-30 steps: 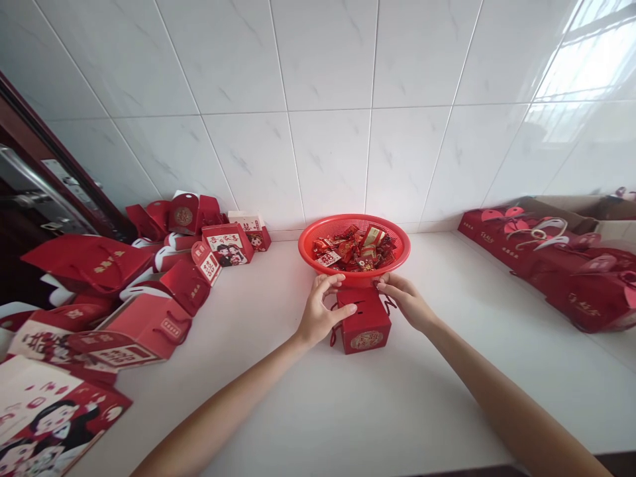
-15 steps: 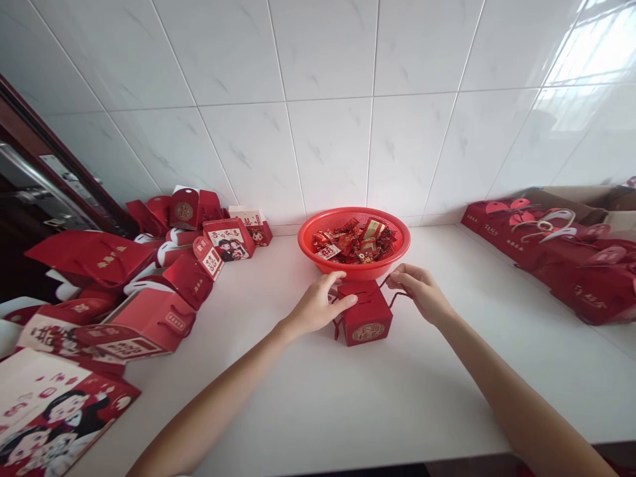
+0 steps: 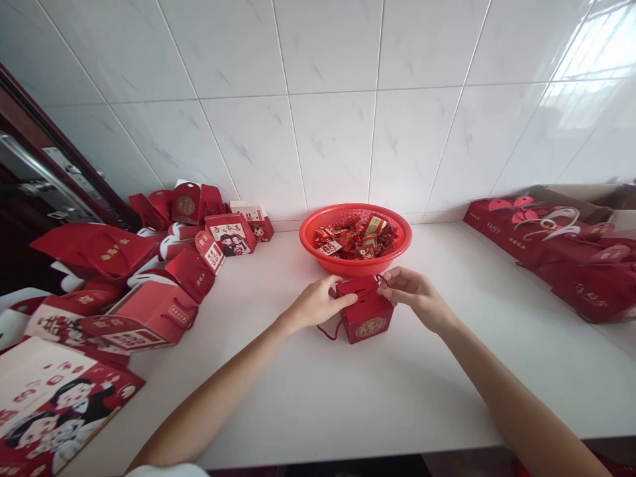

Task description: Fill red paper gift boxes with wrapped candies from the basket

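Observation:
A small red gift box point(image 3: 365, 320) with a gold emblem on its front stands on the white counter before me. My left hand point(image 3: 318, 301) grips the box's left top edge between thumb and fingers. At the right top edge, my right hand point(image 3: 410, 295) pinches the dark red cord handle point(image 3: 381, 281). A second cord loop point(image 3: 332, 331) hangs loose at the box's left side. Right behind the box is a red plastic basket point(image 3: 308, 248) with wrapped candies point(image 3: 355, 238) in it.
Several red and white gift boxes point(image 3: 144, 311) crowd the counter point(image 3: 318, 404) on the left. Along the right stands a row of red gift boxes point(image 3: 536, 252), with an open carton point(image 3: 571, 195) behind. A tiled wall point(image 3: 328, 146) closes off the back.
My right hand has moved left, bringing the cord from beside the box onto its top right edge. The box has turned slightly, and the left cord loop now sticks out further.

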`<state>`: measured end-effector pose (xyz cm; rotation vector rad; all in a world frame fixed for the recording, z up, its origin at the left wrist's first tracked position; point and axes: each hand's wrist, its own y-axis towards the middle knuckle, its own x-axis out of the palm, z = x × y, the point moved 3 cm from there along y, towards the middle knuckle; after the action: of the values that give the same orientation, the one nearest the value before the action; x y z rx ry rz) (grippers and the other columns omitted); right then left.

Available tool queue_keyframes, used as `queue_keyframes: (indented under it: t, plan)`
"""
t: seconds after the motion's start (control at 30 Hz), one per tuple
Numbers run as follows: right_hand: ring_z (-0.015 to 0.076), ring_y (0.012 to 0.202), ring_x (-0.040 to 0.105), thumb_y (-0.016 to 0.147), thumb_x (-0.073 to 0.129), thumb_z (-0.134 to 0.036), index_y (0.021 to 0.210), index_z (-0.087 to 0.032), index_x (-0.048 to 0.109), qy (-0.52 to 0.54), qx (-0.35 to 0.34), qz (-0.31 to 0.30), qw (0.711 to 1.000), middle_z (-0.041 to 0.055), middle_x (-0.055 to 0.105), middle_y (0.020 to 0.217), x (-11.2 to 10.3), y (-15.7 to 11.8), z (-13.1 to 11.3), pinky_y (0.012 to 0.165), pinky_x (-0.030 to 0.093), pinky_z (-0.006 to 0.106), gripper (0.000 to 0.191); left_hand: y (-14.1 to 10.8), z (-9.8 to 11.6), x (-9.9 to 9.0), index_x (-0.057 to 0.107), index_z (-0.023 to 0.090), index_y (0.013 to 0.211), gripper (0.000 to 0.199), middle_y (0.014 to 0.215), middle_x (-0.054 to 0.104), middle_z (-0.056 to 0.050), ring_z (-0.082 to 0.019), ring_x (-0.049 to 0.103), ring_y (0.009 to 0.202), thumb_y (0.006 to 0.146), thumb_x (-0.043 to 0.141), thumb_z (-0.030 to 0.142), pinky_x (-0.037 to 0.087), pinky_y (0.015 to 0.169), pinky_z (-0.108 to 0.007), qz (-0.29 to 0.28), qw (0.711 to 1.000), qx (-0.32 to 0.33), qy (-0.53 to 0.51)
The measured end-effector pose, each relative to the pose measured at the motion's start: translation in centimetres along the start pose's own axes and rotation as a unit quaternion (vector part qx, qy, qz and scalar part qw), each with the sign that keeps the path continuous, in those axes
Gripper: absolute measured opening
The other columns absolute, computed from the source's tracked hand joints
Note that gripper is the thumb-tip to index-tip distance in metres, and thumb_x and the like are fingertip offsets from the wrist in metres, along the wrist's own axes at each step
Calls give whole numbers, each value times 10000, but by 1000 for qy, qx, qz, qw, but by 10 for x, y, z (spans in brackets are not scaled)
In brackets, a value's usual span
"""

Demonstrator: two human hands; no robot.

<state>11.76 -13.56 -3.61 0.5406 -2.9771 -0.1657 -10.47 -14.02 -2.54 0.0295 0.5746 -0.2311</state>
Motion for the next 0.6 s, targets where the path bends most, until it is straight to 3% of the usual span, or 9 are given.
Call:
queue_keyframes:
  t: [0.2, 0.37, 0.5, 0.6]
  plan:
    - [193, 778, 641, 734, 831, -426, 919, -224, 683, -32, -3, -41, 999, 75, 753, 961, 4, -2, 4, 650, 493, 323, 311, 2, -6, 5, 665, 205, 1213, 501, 732, 694, -4, -202, 663, 680, 803, 712, 488, 473, 582, -270, -23, 998, -53, 3]
    - [147, 649, 557, 749, 816, -419, 887, -214, 727, -108, -31, -44, 993, 68, 752, 953, 7, -2, 6, 626, 489, 332, 263, 4, -8, 8, 604, 205, 1305, 594, 744, 691, 10, -172, 622, 595, 789, 732, 470, 451, 540, -265, -25, 997, -72, -17]
    - [154, 674, 583, 726, 831, -422, 891, -212, 719, -66, -17, -32, 997, 72, 749, 949, 4, -1, -2, 606, 501, 319, 289, 1, 1, -5, 514, 180, 1392, 755, 633, 622, 51, -125, 527, 472, 766, 759, 523, 399, 467, -243, -34, 995, -81, -44]
    - [179, 728, 618, 701, 847, -429, 873, -212, 720, -50, -33, 17, 998, 56, 727, 850, 0, 2, -19, 591, 501, 304, 305, -4, 15, -22, 485, 160, 1409, 741, 624, 618, 47, -112, 535, 473, 795, 748, 480, 402, 474, -230, -38, 991, -73, -107]
